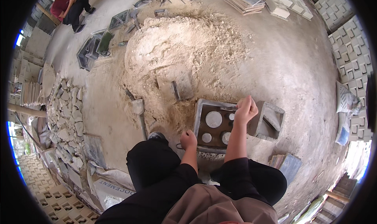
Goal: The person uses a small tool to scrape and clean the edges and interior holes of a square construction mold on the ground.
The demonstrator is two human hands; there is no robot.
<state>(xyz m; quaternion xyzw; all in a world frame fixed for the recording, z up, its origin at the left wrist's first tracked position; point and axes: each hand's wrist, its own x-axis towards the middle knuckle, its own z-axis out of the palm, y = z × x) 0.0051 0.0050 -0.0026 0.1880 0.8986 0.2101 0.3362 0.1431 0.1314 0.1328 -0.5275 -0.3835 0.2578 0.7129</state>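
A square grey metal mould (200,116) lies on the ground before me, with a brown inner face and several pale round discs. The largest disc (213,119) sits at its far left. My left hand (188,140) is closed in a fist at the mould's near left edge, close to a small wire loop (179,146). Over the mould's far right corner, my right hand (247,110) is also closed. A narrow grey bar (227,108) reaches leftward from beside it; whether my fingers hold it I cannot tell. What either fist encloses is hidden.
Beyond the mould rises a heap of pale sandy powder (176,39). A grey open box (271,120) adjoins the mould on the right. A hammer-like tool (138,107) lies left, near broken rubble (68,122). Metal frames (94,47) and a seated person (70,8) are farther off.
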